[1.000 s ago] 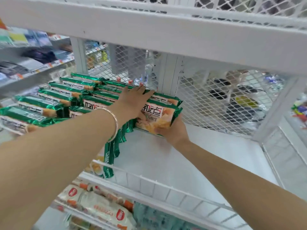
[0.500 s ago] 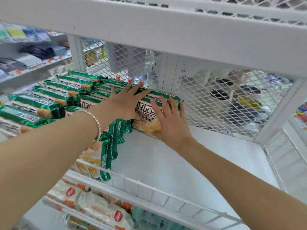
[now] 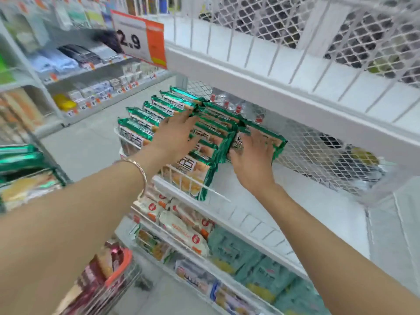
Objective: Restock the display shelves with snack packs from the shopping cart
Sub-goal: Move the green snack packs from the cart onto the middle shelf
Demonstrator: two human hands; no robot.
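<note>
Rows of green-edged snack packs [image 3: 159, 114] fill the left part of a white display shelf [image 3: 306, 201]. My left hand [image 3: 175, 135], with a bangle on its wrist, lies flat with spread fingers across the middle packs. My right hand [image 3: 252, 155] presses flat on the rightmost green pack [image 3: 272, 142], which leans near the mesh back. Neither hand grips anything. At the lower left is the shopping cart [image 3: 118, 267] with a red rim and more packs inside. Further green packs [image 3: 22, 171] are piled at the left edge.
A wire rail [image 3: 218, 196] runs along the shelf front. White mesh [image 3: 322, 153] backs the shelf. Lower shelves hold white-and-orange packs [image 3: 181, 228] and teal packs [image 3: 250, 258]. A 2.9 price sign [image 3: 136, 39] hangs from the upper shelf. Another shelving unit stands across the aisle.
The view has pulled back and swung left, bringing the cart and aisle into sight. My right hand stays flat on the rightmost pack; my left hand has shifted left across the rows.
</note>
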